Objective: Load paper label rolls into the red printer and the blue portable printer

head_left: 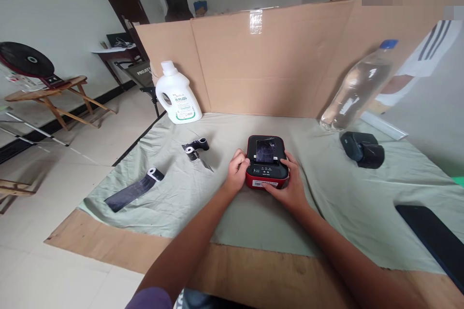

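Note:
A small red and black portable printer [267, 170] rests on the cloth at the middle of the table. Dark, shiny paper [266, 150] lies over its top. My left hand [237, 170] is closed on the printer's left side, thumb at the upper edge. Gripping the right side, my right hand [293, 189] has its thumb along the front by a white label and its fingers on the top right edge. To the left lie dark paper rolls: one [155, 174] with a long strip unrolled, and two more [195, 148] close together.
A white jug [178, 94] stands back left and a large clear bottle [358, 87] back right, before a cardboard screen [261, 67]. A dark device [357, 147] with a black roll lies right. A black phone-like slab [431, 236] is at the front right.

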A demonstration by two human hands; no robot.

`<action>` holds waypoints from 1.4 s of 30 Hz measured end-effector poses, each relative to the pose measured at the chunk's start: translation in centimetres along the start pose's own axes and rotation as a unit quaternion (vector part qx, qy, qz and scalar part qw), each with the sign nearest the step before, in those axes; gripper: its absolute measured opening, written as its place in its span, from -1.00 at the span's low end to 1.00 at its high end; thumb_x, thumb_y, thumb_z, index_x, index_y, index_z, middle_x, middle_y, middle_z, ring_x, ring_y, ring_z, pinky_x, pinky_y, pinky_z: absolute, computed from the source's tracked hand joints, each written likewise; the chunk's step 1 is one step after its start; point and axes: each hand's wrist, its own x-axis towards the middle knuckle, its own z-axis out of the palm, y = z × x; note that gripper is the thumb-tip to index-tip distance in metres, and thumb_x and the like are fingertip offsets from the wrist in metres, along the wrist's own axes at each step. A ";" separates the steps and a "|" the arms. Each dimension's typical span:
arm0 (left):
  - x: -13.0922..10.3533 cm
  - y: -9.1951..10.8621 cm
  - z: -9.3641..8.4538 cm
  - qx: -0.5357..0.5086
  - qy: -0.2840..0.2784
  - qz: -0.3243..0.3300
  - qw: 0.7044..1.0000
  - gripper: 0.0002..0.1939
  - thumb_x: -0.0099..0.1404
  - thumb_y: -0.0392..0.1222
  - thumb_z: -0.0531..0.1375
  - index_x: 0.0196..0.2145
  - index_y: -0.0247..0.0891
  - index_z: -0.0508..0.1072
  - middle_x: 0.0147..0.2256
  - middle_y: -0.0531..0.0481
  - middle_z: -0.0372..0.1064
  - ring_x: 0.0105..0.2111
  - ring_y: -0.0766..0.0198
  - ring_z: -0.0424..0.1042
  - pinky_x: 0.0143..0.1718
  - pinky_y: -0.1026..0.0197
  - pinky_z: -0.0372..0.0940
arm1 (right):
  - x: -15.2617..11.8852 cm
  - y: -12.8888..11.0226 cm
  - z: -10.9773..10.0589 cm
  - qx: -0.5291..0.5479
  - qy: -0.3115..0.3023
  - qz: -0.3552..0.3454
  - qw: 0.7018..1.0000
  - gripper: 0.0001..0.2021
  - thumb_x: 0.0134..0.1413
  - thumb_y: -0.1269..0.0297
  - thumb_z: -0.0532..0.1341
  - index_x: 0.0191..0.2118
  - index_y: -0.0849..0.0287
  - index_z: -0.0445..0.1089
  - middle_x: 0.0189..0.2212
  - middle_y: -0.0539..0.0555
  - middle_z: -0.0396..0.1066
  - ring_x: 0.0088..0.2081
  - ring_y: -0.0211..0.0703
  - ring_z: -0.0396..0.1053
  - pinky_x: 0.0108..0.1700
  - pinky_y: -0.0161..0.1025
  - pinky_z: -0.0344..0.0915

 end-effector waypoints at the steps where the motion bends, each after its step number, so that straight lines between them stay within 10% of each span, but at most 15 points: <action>1: -0.1 0.0 0.1 0.004 0.002 -0.004 1.000 -0.48 0.42 0.13 0.10 -0.55 -0.21 0.05 -0.42 0.06 0.08 -0.37 0.27 0.16 -0.30 0.18 0.16 | 0.0 0.0 0.0 0.001 0.000 -0.001 1.000 -0.23 -0.12 0.15 0.50 0.19 0.05 0.15 0.36 0.31 0.08 0.38 0.20 0.09 0.33 0.26 0.15; 16: -1.8 0.1 -0.4 0.089 0.010 0.060 0.994 -0.63 0.52 0.02 -0.08 -0.26 -0.20 0.40 -0.11 -0.14 0.34 -0.03 0.11 0.35 0.06 0.01 0.29 | -0.4 0.3 0.0 -0.025 -0.032 0.021 0.999 0.09 -0.02 0.05 0.44 0.48 0.04 -0.22 0.46 0.27 -0.13 0.38 0.24 0.08 0.33 0.25 0.14; 25: -2.0 -0.2 -0.3 0.059 0.003 0.032 0.998 -0.68 0.50 0.07 -0.01 -0.21 -0.20 0.38 -0.04 -0.15 0.46 0.04 0.10 0.43 0.12 -0.01 0.30 | -0.8 0.8 0.2 -0.035 -0.027 0.033 0.998 0.14 -0.05 -0.01 0.45 0.50 0.05 -0.24 0.36 0.28 0.09 0.28 0.23 0.21 0.27 0.24 0.23; 36: -2.2 -0.8 -0.2 0.076 0.017 -0.002 0.997 -0.65 0.48 0.10 0.00 -0.18 -0.20 0.40 -0.19 -0.10 0.44 -0.16 0.14 0.45 -0.06 0.08 0.34 | -0.2 -0.2 -0.4 -0.016 -0.038 0.019 0.999 -0.10 0.03 0.04 0.40 0.43 0.06 0.03 0.28 0.23 0.25 0.27 0.20 0.23 0.29 0.21 0.22; 42: -2.2 -0.2 -0.1 0.052 0.038 0.037 0.997 -0.63 0.49 0.06 0.02 0.07 -0.20 0.36 -0.05 -0.16 0.47 -0.05 0.12 0.42 0.02 0.03 0.31 | 1.2 -0.5 -2.3 0.060 -0.031 0.046 0.997 -0.53 0.37 0.08 0.01 0.28 0.09 0.30 0.21 0.17 0.37 0.19 0.05 0.35 0.19 0.05 0.32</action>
